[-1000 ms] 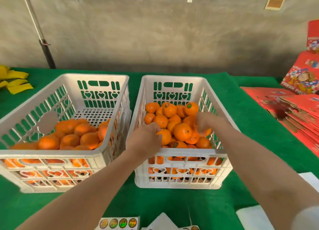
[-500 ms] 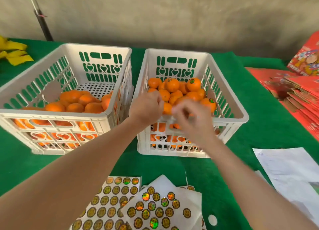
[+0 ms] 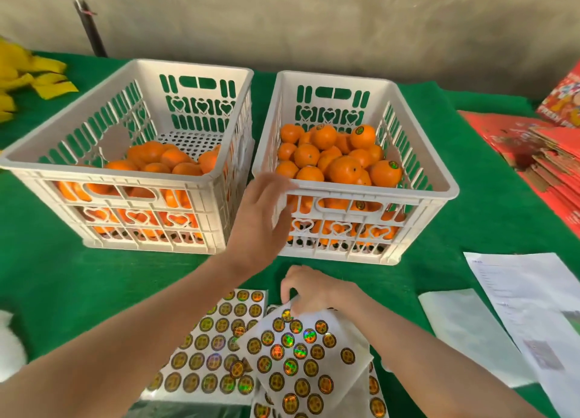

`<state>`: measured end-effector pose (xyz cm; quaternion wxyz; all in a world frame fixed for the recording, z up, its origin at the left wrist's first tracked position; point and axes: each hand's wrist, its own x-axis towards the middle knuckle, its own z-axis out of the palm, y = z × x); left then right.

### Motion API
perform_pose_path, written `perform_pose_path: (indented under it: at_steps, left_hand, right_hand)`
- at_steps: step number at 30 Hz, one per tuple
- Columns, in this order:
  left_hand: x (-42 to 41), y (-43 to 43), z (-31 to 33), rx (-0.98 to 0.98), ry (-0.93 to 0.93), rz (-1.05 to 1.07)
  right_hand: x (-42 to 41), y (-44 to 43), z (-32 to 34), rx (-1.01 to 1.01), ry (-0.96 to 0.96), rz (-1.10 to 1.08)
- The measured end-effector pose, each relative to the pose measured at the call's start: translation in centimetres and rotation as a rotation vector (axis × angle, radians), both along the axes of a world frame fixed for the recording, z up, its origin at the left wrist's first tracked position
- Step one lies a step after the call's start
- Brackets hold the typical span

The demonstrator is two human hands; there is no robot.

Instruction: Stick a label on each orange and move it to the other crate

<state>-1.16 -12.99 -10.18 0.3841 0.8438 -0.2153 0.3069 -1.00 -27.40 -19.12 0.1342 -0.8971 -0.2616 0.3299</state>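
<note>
I am picking a label (image 3: 287,315) now. My right hand (image 3: 314,292) is pinching at one near the top corner of the sticker sheet (image 3: 301,355), with its fingers curled on it. I think the label is peeling up, but it is too small to be sure. My left hand (image 3: 262,220) is hanging loose and holding nothing, just in front of the right crate (image 3: 361,191), where the labelled oranges (image 3: 342,166) are lying. The plain oranges (image 3: 163,160) are sitting in the left crate (image 3: 110,174). Next, I am thinking, the left hand needs to grab a plain one so the label can go on.
</note>
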Motion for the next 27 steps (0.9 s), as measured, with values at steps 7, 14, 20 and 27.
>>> perform_pose_path:
  at_steps: [7, 14, 20, 27]
  left_hand:
    - [-1.1, 1.5, -5.6, 0.242, 1.127, -0.166]
    - [-0.8, 0.5, -5.8, 0.014, 1.255, -0.278]
    - [-0.6, -0.5, -5.5, 0.012, 1.239, -0.255]
    - [-0.4, -0.7, -5.7, 0.036, 1.248, -0.321]
  right_hand:
    - [0.8, -2.0, 3.2, 0.231, -0.022, -0.136]
    - [0.3, -4.2, 4.5, 0.433, 0.009, -0.347]
    - [-0.9, -4.9, 4.4, 0.517, -0.065, -0.313]
    - [-1.8, -5.3, 3.7, 0.533, -0.174, -0.246]
